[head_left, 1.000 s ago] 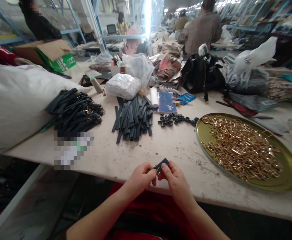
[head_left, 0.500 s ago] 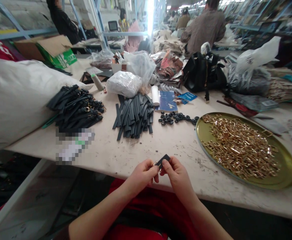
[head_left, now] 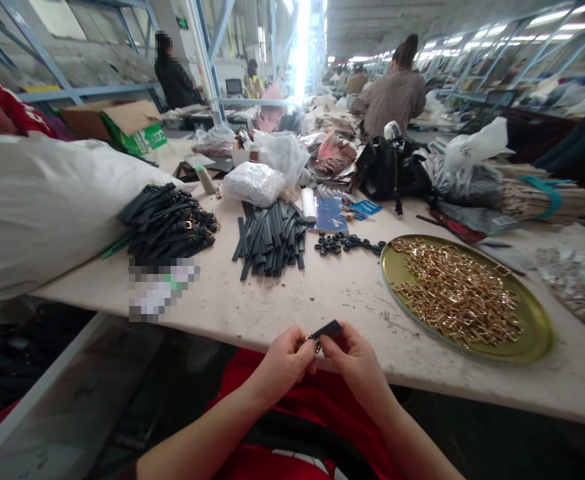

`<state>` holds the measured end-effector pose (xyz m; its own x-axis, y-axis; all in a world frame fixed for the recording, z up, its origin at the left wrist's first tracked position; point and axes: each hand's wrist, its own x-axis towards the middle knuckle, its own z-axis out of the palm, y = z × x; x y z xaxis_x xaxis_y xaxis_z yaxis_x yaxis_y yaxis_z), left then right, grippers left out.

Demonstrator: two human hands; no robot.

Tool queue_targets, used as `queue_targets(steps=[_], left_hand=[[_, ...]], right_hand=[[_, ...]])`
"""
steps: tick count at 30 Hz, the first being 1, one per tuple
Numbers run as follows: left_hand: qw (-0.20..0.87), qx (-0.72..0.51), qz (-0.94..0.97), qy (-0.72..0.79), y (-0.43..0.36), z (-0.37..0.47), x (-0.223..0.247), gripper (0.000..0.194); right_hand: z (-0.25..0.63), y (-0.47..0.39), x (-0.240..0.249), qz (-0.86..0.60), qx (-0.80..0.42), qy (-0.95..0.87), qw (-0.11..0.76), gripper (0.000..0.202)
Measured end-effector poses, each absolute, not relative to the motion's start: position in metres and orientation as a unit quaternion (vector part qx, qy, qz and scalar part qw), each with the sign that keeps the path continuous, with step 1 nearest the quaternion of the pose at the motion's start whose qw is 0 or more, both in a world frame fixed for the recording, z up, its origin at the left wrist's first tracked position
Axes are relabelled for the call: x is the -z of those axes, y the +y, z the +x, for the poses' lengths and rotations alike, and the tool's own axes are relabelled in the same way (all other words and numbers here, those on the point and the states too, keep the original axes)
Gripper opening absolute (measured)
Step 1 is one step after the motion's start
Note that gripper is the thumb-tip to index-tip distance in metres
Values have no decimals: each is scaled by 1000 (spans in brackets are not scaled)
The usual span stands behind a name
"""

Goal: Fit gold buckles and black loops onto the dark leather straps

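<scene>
Just over the table's front edge, my left hand (head_left: 292, 353) and my right hand (head_left: 349, 347) pinch a short black strap (head_left: 326, 329) between them. A bit of gold metal, looking like a buckle, shows at the strap's left end by my left fingertips; the fingers partly hide it. Beyond my hands lies a pile of flat black straps (head_left: 272, 240). Right of that pile are small black loops (head_left: 345, 243). A gold oval tray (head_left: 539, 337) at the right bears a heap of gold buckles (head_left: 459, 293). Straps with gold buckles (head_left: 167, 227) are heaped at the left.
A large white sack (head_left: 47, 207) leans on the table's left side. Along the back stand a clear plastic bag (head_left: 255, 183), a white roll (head_left: 309, 205), a blue booklet (head_left: 329, 215) and a black handbag (head_left: 389, 167). A person (head_left: 392, 93) sits farther back, facing away.
My view has tilted up slightly and shifted, so the table's things appear moved. Both hands still grip the strap, whose angle has changed a little.
</scene>
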<state>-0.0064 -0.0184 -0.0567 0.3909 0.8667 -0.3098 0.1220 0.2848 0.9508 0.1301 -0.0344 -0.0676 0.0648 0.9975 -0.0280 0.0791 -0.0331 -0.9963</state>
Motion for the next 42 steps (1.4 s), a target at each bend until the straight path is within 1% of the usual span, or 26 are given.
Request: queue_targets(steps=[3,5,7,10,12,14,15,17,21,22,24,25,27,28,30,31,32,34,35,37,39,42], left_hand=[[641,-288,539,465,-24,-8,58,21],[636,-290,541,467,-27,-9,59,21],[628,-296,544,471,-29,-10,60,21],[616,-302,555,471,-32,-10,65,22],[600,-298,566,481,-32,-9,69,22],[564,-288,588,503,-33,-7,73,20],[544,-278,602,514,-32,-7,74,19],[519,-254,628,521,-30,-7,74,20],[537,-215,649,493,-19,-12,65,30],[539,-209,651,492,-14,-13,63,32],[536,-201,649,502,-4,-14,60,35],[531,-202,646,510,1,-14,60,34],[524,-212,641,519,12,-11,60,26],[524,-217,644,514,18,-9,60,25],[533,-212,661,484,29,-3,62,31],[540,-206,666,472,36,1,62,29],[545,-202,667,467,42,4,62,27],[557,-204,651,474,56,10,63,27],[567,-207,637,479,62,12,64,26],[593,-210,610,482,73,15,65,24],[615,-209,585,486,79,17,65,22],[633,-210,555,498,80,15,63,19]], right_hand=[[132,-36,66,-478,-628,-407,460,22],[131,-38,66,-461,-667,-368,455,24],[129,-41,66,-486,-636,-383,461,23],[126,-49,68,-547,-523,-466,459,19],[126,-52,71,-580,-442,-526,438,14],[128,-53,73,-599,-398,-559,412,11],[130,-51,74,-604,-400,-560,402,10],[134,-46,76,-602,-448,-533,391,11],[142,-33,73,-540,-586,-471,378,16],[143,-31,71,-526,-592,-477,381,17],[144,-27,66,-519,-556,-522,386,16],[144,-25,63,-522,-528,-552,380,14],[147,-18,58,-529,-488,-598,354,13],[150,-12,58,-528,-486,-609,338,13],[162,8,60,-513,-512,-616,308,16],[171,23,62,-509,-518,-616,303,20],[181,40,65,-520,-499,-622,305,25],[205,80,71,-582,-386,-636,328,31],[217,102,73,-622,-295,-641,338,31],[237,144,77,-664,-189,-638,341,26],[246,178,79,-677,-147,-642,328,23],[246,203,84,-677,-128,-661,298,19]])
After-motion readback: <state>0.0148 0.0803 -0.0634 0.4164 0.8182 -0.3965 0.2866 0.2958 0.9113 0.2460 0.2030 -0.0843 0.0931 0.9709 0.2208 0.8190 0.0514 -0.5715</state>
